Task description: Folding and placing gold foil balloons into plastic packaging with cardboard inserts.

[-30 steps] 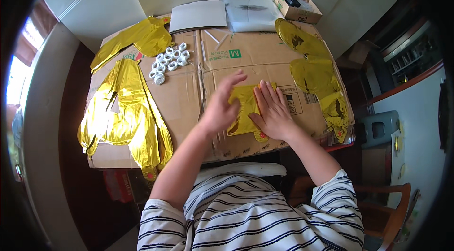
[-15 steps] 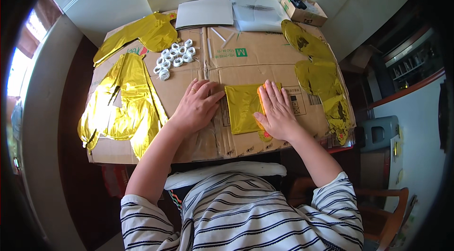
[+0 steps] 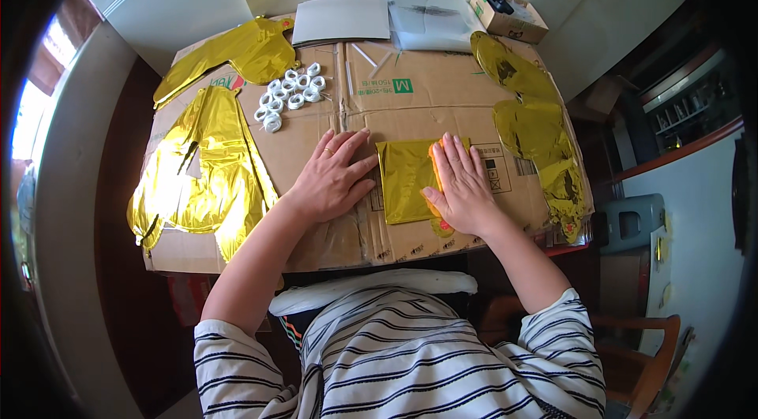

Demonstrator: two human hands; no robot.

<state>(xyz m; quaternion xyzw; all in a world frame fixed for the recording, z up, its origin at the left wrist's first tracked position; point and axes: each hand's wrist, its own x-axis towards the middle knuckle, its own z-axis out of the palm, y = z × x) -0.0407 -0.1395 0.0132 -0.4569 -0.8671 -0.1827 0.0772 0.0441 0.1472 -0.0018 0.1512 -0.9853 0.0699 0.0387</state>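
Note:
A folded sheet of gold foil (image 3: pixel 404 182) lies flat on the cardboard, looking like a flattened foil balloon. My right hand (image 3: pixel 464 192) presses down on its right side, palm down with fingers stretched out. Beneath that palm is an orange cloth or sponge (image 3: pixel 436 174), of which only the left edge shows; the rest is covered. A small gold tab with a red mark (image 3: pixel 444 226) pokes out below the foil, near my right wrist. My left hand (image 3: pixel 333 176) rests on the cardboard just left of the foil, fingers spread, holding nothing. Its fingertips are close to the foil's left edge.
Cardboard (image 3: pixel 426 121) covers the table. Unfolded gold foil balloons (image 3: pixel 209 170) lie on the left, with more foil (image 3: pixel 537 131) along the right edge. Several white ribbon coils (image 3: pixel 296 87) sit back left. Behind are white sheets (image 3: pixel 341 20), clear plastic bags (image 3: pixel 434 23) and a small box (image 3: pixel 509 18).
My left hand has shifted slightly and its fingers rest a little farther from the foil's left edge. My right hand stays in nearly the same place on the orange piece.

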